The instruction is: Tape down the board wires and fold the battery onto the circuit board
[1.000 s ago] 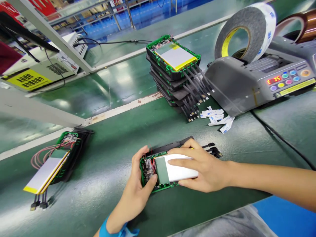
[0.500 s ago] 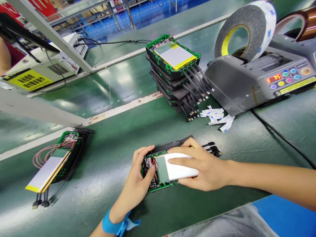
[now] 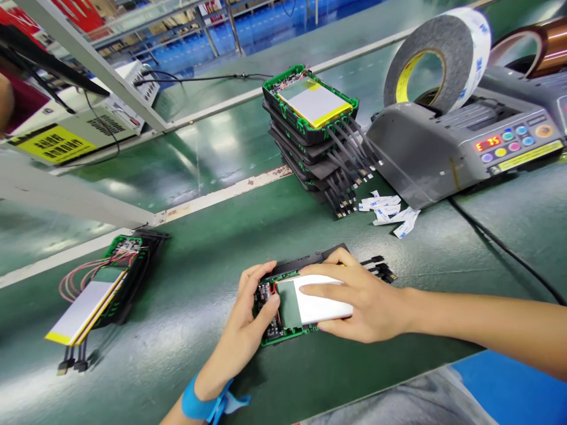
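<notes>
In front of me on the green bench lies a power bank case with a green rim and a circuit board at its left end. A white battery pack with a grey-green end strip sits in it. My left hand grips the case's left end, its thumb over the board and thin wires, its fingers at the far edge. My right hand lies over the battery pack, fingers spread across its top and thumb at the near side. Black cable plugs stick out past the right hand.
A stack of similar cases with dangling cables stands behind. Right of it are a tape dispenser, a tape roll and white tape liner strips. Another opened power bank lies left. A co-worker's arm shows far left.
My left thumb and right hand stay on nearly the same spots. Fewer red wires show beside the left thumb. The view has shifted slightly.
</notes>
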The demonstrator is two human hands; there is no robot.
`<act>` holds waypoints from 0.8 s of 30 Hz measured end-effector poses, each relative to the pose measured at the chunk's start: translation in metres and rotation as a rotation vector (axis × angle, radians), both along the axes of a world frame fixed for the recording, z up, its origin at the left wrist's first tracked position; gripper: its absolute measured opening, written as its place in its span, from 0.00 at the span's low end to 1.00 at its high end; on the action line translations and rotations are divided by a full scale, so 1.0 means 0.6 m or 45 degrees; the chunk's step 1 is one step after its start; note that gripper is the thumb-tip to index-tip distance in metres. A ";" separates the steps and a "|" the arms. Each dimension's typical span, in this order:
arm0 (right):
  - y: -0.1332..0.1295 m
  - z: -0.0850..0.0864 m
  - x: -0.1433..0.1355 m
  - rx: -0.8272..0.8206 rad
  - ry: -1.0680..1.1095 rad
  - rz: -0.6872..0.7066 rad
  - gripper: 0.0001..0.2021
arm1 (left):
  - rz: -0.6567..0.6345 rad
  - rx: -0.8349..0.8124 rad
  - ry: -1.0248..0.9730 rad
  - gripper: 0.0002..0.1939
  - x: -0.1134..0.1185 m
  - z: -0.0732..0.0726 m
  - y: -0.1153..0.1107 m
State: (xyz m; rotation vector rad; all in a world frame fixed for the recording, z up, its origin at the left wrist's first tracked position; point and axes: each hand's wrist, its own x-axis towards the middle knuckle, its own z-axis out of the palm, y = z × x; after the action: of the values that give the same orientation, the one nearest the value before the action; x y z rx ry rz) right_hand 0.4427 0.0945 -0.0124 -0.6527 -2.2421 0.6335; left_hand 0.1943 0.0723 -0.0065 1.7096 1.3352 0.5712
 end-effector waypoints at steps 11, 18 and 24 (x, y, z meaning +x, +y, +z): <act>0.000 0.004 -0.001 -0.010 -0.022 -0.007 0.19 | 0.137 0.115 0.035 0.22 0.029 -0.005 -0.002; -0.001 0.008 -0.002 0.018 -0.068 -0.008 0.18 | 0.028 -0.013 -0.040 0.24 0.009 -0.002 -0.009; -0.005 0.005 -0.002 0.008 -0.086 -0.013 0.19 | -0.100 -0.109 -0.099 0.31 -0.006 0.005 -0.007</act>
State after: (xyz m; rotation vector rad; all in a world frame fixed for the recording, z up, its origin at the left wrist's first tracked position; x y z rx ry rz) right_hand 0.4418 0.0914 -0.0093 -0.6917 -2.3003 0.6078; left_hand 0.1905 0.0683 -0.0037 1.6456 1.2154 0.5230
